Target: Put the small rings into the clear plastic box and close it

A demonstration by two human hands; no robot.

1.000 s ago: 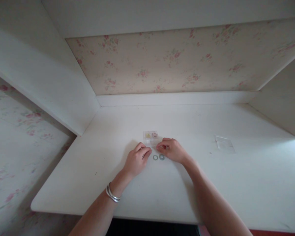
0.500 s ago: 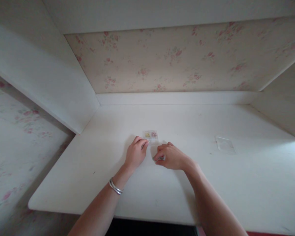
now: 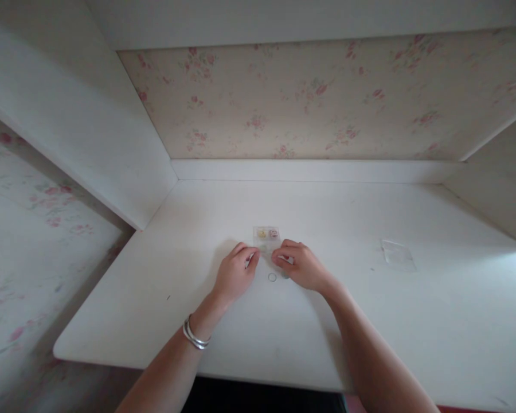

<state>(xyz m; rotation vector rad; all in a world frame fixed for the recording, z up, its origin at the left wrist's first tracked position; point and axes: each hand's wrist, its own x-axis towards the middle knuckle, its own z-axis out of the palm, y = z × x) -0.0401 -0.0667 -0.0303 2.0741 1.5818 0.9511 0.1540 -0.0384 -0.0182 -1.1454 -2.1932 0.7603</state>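
Observation:
A small clear plastic case [image 3: 266,241] lies on the white desk, with a yellow piece [image 3: 262,234] and a pinkish-red piece [image 3: 274,234] in its far part. My left hand [image 3: 237,269] pinches the case's near left corner between thumb and forefinger. At the near right corner is my right hand [image 3: 298,264], thumb and fingers closed against the case edge; its fingertips partly hide that corner. Just below, between the hands, a thin ring [image 3: 272,277] lies flat on the desk. A small greyish thing [image 3: 285,275] shows partly under my right hand, its kind unclear.
A clear, flat plastic lid-like piece [image 3: 398,255] rests on the desk to the right. A tiny dark speck [image 3: 168,297] lies to the left. White panels [image 3: 112,132] enclose the desk [image 3: 223,206] at the sides, and a floral-papered wall [image 3: 241,103] stands behind.
My right hand has moved up to the case from the spot below it, uncovering the ring on the desk. My left hand stays by the case. The view has shifted slightly.

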